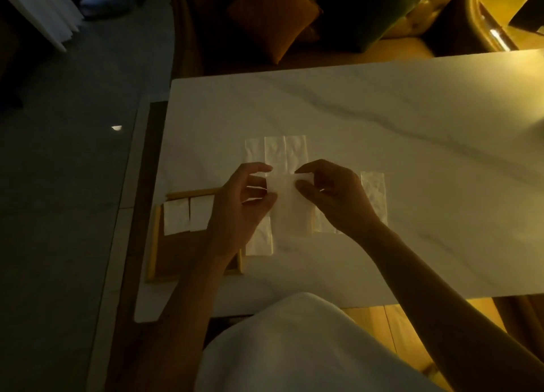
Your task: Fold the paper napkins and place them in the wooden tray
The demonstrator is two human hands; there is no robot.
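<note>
A white paper napkin (290,206) is held just above the marble table (412,144), pinched at its top edge by my left hand (244,203) and my right hand (335,197). Several long white napkin strips lie flat on the table: one group beyond my hands (276,153), one strip (374,194) right of my right hand, one (259,241) under my left wrist. The wooden tray (156,244) sits at the table's left edge, and two folded napkins (188,216) lie side by side in its far end.
A grey floor (73,156) lies to the left beyond the table edge. Behind the table stands a dark sofa with an orange cushion (270,18). My white garment (294,347) covers the near edge. The light is dim and yellow.
</note>
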